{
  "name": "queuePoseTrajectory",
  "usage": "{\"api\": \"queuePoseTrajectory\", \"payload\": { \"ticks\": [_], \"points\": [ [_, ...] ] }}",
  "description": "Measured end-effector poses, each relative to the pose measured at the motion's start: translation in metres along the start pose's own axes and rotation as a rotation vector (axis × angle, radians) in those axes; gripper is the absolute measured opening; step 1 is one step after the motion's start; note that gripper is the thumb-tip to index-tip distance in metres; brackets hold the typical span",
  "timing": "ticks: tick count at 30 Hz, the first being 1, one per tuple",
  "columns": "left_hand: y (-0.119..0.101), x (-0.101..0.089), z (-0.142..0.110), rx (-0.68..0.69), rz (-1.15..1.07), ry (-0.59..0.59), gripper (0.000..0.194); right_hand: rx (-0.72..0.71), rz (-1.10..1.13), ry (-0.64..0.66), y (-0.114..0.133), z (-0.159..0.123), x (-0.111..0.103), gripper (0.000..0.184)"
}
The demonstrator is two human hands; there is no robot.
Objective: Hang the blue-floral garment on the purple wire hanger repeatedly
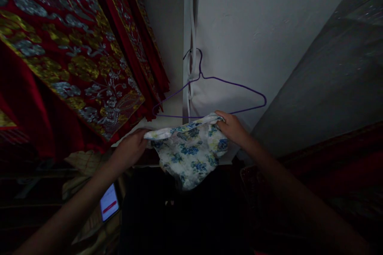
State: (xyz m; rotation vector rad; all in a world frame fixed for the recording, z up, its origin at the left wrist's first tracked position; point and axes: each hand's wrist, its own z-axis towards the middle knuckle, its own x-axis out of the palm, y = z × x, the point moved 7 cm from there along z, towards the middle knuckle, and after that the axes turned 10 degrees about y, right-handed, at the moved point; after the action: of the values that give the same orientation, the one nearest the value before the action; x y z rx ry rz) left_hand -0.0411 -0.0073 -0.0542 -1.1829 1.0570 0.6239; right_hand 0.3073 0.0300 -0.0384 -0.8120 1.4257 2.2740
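Note:
A white garment [191,155] with blue flowers and yellow-green touches is stretched between my two hands, its lower part hanging down over my dark lap. My left hand [136,143] is closed on the left end of its upper edge. At the right end, my right hand [231,127] pinches the same edge. Just beyond the garment hangs a purple clothes hanger [236,83], its hook caught at a white cable on the wall. The hanger's bottom bar passes behind the garment's top edge; I cannot tell whether they touch.
Red cloths [89,59] embroidered in gold and silver hang on the left. A lit phone [109,203] lies at lower left on brownish fabric. White cables [192,16] run down the pale wall [254,20]. Grey sheeting [326,67] covers the right side. The light is dim.

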Motion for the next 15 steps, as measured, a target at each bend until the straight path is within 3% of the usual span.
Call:
{"api": "queuePoseTrajectory", "payload": {
  "ticks": [4,7,9,12,15],
  "points": [
    [-0.039,-0.036,0.021,0.261,-0.19,-0.189,0.038,0.005,-0.065,0.028,0.009,-0.012,-0.013,0.011],
    [-0.053,-0.051,0.04,0.329,-0.152,-0.311,0.036,0.008,-0.076,0.043,0.014,-0.019,-0.014,0.011],
    [-0.046,-0.049,0.058,0.26,-0.127,-0.29,0.034,-0.005,-0.085,0.053,0.016,-0.022,-0.012,0.009],
    [-0.019,-0.037,0.079,0.079,-0.123,-0.185,0.03,-0.024,-0.113,0.046,0.017,-0.024,-0.012,0.008],
    [-0.002,-0.032,0.082,0.026,-0.128,-0.184,0.027,-0.026,-0.123,0.052,0.014,-0.022,-0.009,0.01]
  ]
}}
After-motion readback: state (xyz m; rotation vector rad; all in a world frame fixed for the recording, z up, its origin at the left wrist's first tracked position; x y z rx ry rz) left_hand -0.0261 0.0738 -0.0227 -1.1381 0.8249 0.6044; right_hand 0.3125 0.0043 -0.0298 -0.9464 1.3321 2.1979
